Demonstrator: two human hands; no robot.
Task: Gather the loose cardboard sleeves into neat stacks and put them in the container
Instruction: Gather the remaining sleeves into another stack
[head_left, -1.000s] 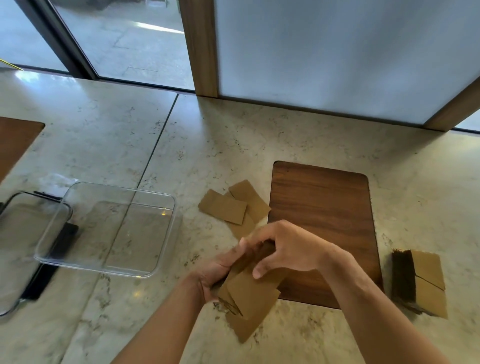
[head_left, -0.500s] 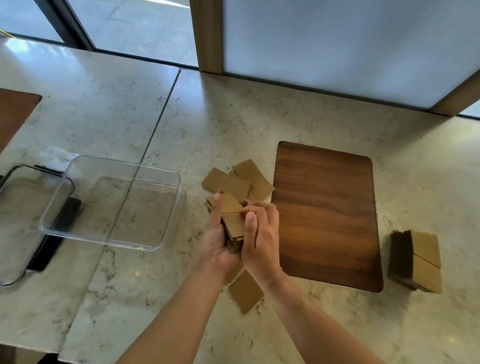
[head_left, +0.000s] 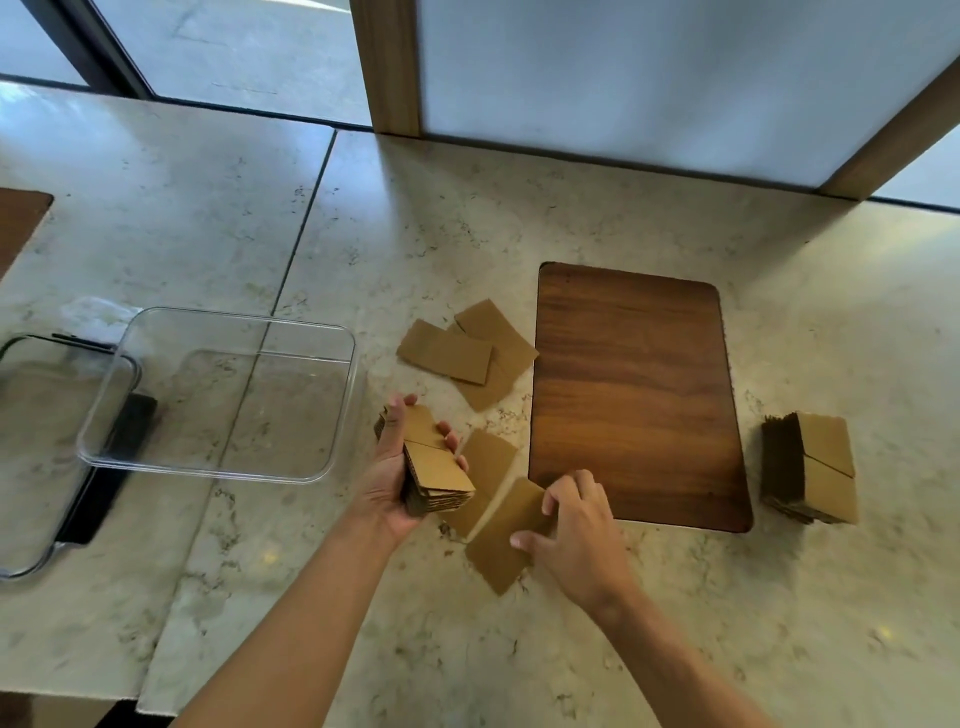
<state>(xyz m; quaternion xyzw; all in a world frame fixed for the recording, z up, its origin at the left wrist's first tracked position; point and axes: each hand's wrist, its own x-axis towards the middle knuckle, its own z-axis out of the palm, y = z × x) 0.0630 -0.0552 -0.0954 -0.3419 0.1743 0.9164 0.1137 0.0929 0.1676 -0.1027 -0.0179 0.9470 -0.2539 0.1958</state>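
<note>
My left hand (head_left: 387, 480) holds a squared-up stack of brown cardboard sleeves (head_left: 434, 462) just above the counter. To its right, my right hand (head_left: 576, 525) pinches a loose sleeve (head_left: 501, 535) that lies on the marble. Another loose sleeve (head_left: 488, 457) lies partly under it. Farther back, three loose sleeves (head_left: 457, 353) overlap beside the wooden board. A finished stack of sleeves (head_left: 815, 467) rests at the right. The clear plastic container (head_left: 311, 475) sits empty at the left.
A dark wooden board (head_left: 634, 395) lies flat between the loose sleeves and the finished stack. A second clear tray (head_left: 31, 566) overlaps a black object (head_left: 98, 509) at the far left. A wall panel and wooden posts bound the counter's back.
My hands have come apart. The left one keeps the stack and has shifted left; the right one has dropped to the loose sleeve on the counter.
</note>
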